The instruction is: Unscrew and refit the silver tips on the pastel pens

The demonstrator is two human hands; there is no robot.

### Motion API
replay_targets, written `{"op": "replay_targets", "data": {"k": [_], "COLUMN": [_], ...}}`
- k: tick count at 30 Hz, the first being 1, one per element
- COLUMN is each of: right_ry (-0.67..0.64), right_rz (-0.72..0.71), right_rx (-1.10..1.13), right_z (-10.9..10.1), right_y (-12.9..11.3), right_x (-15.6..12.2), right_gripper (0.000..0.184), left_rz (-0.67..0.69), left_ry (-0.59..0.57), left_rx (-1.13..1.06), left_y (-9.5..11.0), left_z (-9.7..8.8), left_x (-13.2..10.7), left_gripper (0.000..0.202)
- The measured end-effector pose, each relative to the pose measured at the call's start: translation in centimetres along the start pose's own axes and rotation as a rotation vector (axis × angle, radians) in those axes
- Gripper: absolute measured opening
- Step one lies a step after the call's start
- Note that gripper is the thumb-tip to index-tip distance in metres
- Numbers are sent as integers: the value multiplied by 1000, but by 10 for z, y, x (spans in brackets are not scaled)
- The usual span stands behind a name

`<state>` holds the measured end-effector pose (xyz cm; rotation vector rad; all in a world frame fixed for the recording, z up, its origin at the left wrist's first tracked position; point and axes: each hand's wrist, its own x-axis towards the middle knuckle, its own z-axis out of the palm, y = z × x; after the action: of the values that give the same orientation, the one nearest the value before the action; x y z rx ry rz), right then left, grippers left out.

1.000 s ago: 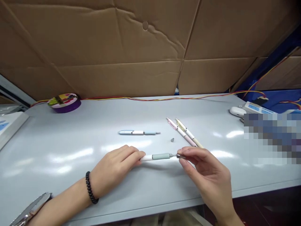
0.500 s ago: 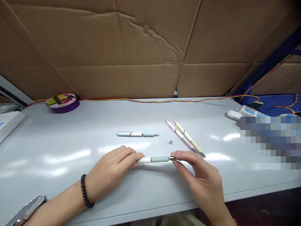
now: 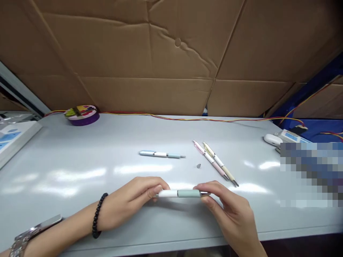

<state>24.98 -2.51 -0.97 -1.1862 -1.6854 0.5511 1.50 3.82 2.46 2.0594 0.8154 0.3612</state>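
Between both hands (image 3: 131,205) (image 3: 233,212), pinched near each end, stretches a white-and-green pen (image 3: 187,193)

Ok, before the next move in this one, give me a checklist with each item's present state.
1. Left hand holds the rear of the green pen: ok.
2. Right hand at the pen's front, thumb and forefinger on either side: ok.
3. Metal tip at the green pen's front end: ok; whether it is fully tightened: cannot tell.
4. Blue pen fitted with its cone: not ok; its thin front end is bare.
5. Loose cone in sight on the desk, apart from both hands: ok.
6. Pink pen and yellow pen have metal front ends: ok.
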Motion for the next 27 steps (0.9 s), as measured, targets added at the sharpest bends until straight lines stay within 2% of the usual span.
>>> {"op": "replay_targets", "data": {"k": [4, 8, 11, 13, 15, 16, 18, 20, 22, 24, 27], "right_ry": [-65, -138, -82, -10, 30, 33, -6, -97, -194, -218, -150], "right_rz": [47, 88, 100, 116, 139, 156, 182, 192, 171, 163, 218], "right_rx": [-94, -188, -137, -84, -76, -86, -115, -157, -208, -239, -199], "right_z": [1, 1, 1, 2, 3, 3, 3, 2, 3, 4, 5], "right_y": [0, -2, -2, -1, 0, 0, 1, 1, 0, 0, -1], "right_x": [2, 5, 3, 1, 0, 0, 1, 4, 6, 8, 6], "right_gripper": [14, 35, 21, 27, 20, 13, 9, 17, 35, 44, 27], "left_rz": [-41, -29, -41, -55, -63, -66, -69, -67, -71, -97, -157], "left_ry": [-45, -52, -38, -27, -33, -41, -69, -89, -102, -121, -156], "left_rx": [-62, -80, -89, -99, -111, -116, -117, -115, -136, -201, -306], "left_y": [1, -1, 0, 0, 0, -1, -3, -5, -7, -8, -10], "left_z": [1, 3, 3, 3, 2, 2, 1, 1, 0, -1, -2], "left_x": [1, 1, 0, 1, 1, 1, 2, 3, 5, 7, 11], "left_gripper": [31, 27, 28, 30, 32, 33, 35, 35, 33, 31, 34]}}
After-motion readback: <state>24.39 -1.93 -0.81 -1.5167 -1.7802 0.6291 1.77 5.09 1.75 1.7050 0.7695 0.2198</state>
